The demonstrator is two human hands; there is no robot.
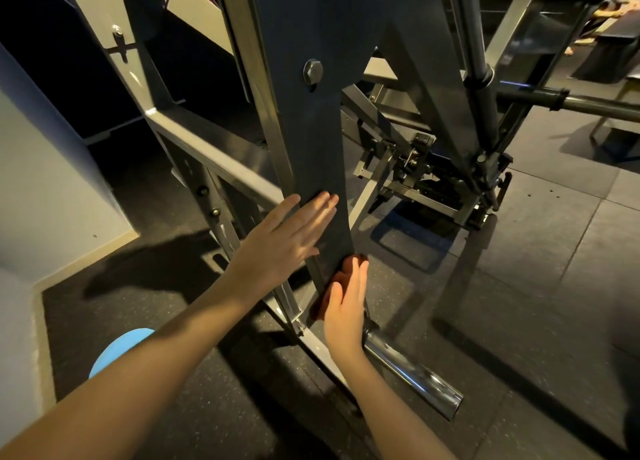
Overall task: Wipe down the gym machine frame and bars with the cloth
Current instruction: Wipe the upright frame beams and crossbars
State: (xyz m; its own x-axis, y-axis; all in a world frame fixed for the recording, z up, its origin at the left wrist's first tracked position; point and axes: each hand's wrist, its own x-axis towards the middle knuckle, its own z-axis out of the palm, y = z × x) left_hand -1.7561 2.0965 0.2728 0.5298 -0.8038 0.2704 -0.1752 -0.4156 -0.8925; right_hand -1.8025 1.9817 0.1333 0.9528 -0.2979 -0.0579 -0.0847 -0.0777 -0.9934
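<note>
Head view, steeply down, close to frame [313,130]

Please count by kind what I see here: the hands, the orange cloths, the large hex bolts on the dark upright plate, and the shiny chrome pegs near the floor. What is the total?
Hands: 2 (left hand, right hand)
Orange cloth: 1
Large hex bolt: 1
Chrome peg: 1
Total: 5
</note>
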